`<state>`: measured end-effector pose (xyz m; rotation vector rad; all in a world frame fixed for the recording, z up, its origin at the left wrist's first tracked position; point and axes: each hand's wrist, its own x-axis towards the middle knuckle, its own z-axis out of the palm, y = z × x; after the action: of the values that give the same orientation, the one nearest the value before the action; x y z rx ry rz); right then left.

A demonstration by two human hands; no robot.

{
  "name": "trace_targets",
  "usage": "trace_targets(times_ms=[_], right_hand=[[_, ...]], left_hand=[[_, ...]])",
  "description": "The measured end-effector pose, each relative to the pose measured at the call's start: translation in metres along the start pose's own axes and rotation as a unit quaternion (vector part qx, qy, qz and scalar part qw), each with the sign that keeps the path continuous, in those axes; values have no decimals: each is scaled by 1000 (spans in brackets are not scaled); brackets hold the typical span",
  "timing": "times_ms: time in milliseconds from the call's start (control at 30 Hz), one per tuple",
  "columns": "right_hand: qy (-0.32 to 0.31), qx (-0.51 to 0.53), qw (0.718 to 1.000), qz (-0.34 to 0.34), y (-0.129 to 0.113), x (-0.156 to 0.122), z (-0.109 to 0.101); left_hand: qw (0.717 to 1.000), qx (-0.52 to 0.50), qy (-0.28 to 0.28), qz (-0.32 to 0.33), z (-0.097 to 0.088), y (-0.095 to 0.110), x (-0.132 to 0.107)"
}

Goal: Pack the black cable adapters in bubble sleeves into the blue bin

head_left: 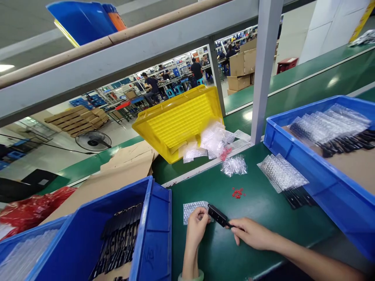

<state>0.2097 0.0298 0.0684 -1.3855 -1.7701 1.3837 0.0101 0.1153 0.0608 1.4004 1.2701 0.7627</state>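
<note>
My right hand (246, 232) grips the thin black cable end of a black box-shaped device (217, 215) with small marks along its face. The device is tilted over the green table, its far end beside a clear bubble-wrap bag (193, 205). My left hand (198, 223) is closed in a pinch at the lower right edge of this bag, close to the device's end. The fingers partly cover the bag, so its opening is hard to make out. Beyond the hands, several small red rings (238, 193) lie scattered on the table.
On the right stand a blue bin (310, 175) of bagged devices and, beside it, a stack of bagged devices (283, 173). Another blue bin (156, 234) holds black devices at left. Behind are a tilted yellow tray (175, 125), plastic bags (234, 166) and a grey post (265, 74).
</note>
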Motion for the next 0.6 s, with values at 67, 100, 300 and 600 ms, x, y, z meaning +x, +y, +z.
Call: trace_targets(times_ms=[67, 100, 300, 600], right_hand=[[-5, -16, 1000, 5, 0, -2, 0], [-8, -20, 1000, 6, 0, -2, 0], [16, -56, 998, 2, -5, -4, 1], [109, -11, 994, 31, -2, -4, 7]], left_hand=[[1000, 10, 24, 14, -1, 5, -3], [999, 22, 36, 27, -1, 8, -5], [956, 225, 101, 159, 4, 26, -24], [922, 299, 108, 223, 25, 40, -46]])
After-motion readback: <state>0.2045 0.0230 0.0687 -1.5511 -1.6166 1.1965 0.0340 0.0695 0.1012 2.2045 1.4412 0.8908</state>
